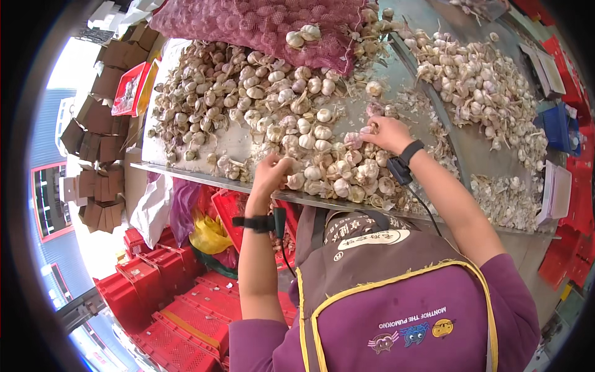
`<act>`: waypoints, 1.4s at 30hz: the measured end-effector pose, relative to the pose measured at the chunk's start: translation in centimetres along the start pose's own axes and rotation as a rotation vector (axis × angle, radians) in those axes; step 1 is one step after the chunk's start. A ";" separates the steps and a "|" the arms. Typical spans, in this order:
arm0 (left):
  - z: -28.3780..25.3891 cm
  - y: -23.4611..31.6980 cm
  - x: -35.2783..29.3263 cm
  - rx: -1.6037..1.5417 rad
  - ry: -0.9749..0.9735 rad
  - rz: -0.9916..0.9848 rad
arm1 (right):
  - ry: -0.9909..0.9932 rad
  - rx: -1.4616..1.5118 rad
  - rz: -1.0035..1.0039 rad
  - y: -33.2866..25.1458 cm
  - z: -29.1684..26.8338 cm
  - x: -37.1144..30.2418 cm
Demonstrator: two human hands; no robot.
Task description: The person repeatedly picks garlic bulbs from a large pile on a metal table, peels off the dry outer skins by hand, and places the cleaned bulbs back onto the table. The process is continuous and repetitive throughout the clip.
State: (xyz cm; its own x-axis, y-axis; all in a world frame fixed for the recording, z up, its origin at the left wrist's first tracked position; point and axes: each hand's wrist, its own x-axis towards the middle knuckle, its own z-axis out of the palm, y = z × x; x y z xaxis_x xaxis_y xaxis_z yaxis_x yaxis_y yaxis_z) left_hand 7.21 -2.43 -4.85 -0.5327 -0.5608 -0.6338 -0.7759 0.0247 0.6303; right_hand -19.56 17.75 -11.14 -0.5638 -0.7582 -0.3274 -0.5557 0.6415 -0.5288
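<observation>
My left hand (271,176) is closed at the near edge of a garlic heap, its fingers curled together. Whatever those fingers hold is hidden; a pale garlic bulb (295,181) lies right beside them. Farther right, my right hand (389,135) pinches a pinkish garlic bulb (353,141) between thumb and fingers, just above the pile. Loose garlic bulbs (322,132) with whitish skins lie between and around both hands on the metal table (238,137). Each wrist wears a black strap with a small device and a cable.
A pink mesh sack (248,28) full of garlic lies across the far side. To the right, past a metal divider (427,80), sits another garlic heap (477,87). Loose skins (508,201) cover the near right. Red crates (186,322) stand below left, cardboard boxes (102,133) beyond.
</observation>
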 end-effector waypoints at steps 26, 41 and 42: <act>5.5 2.5 0.6 1.014 -0.067 0.244 | -0.635 2.053 0.103 3.2 -4.2 -4.5; 1.9 3.4 -0.4 -0.353 -0.217 0.055 | -0.900 2.396 0.131 0.8 -1.9 -7.4; 2.4 3.5 -1.0 -0.410 -0.166 0.227 | -0.977 2.419 0.139 0.5 -1.2 -7.5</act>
State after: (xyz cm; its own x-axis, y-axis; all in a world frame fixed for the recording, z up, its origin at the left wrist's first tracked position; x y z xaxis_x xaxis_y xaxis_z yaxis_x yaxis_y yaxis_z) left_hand 4.17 0.23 -3.07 -0.7452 -0.4390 -0.5019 -0.4550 -0.2154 0.8640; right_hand -16.33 23.91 -8.00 0.1010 -0.9859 -0.1331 0.9766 0.0728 0.2021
